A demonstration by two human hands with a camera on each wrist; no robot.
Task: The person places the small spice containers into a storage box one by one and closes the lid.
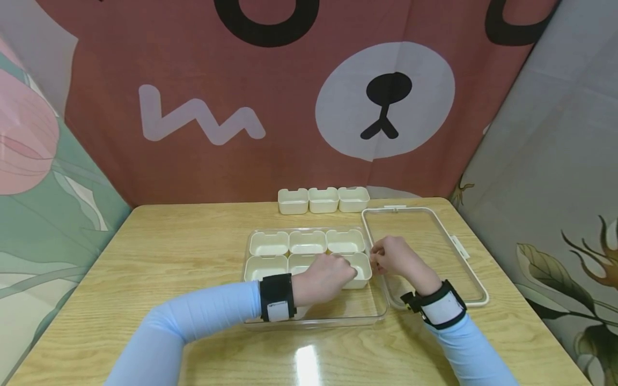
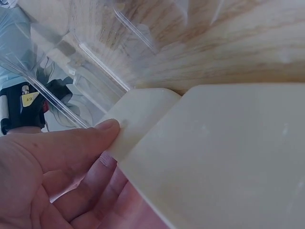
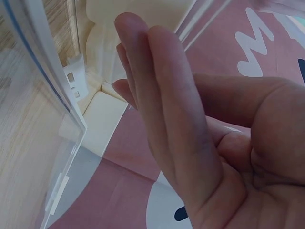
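Note:
Inside a clear plastic box (image 1: 333, 321), small cream bins stand in two rows. My left hand (image 1: 324, 279) reaches over the front row and pinches the wall of a cream bin (image 2: 143, 114), thumb outside and the other fingers behind it. A second cream bin (image 2: 224, 152) fills the right of the left wrist view. The front right bin (image 1: 359, 271) is partly hidden by that hand. My right hand (image 1: 397, 256) is beside the box's right edge, close to that bin. Its fingers (image 3: 176, 105) are nearly straight and side by side in the right wrist view.
A clear lid (image 1: 434, 241) with a white frame lies right of the box, under the right forearm. Behind the box, three cream bins (image 1: 323, 200) stand in a row by the bear-printed cloth (image 1: 203, 161). Wooden tabletop (image 1: 183, 241) extends to the left.

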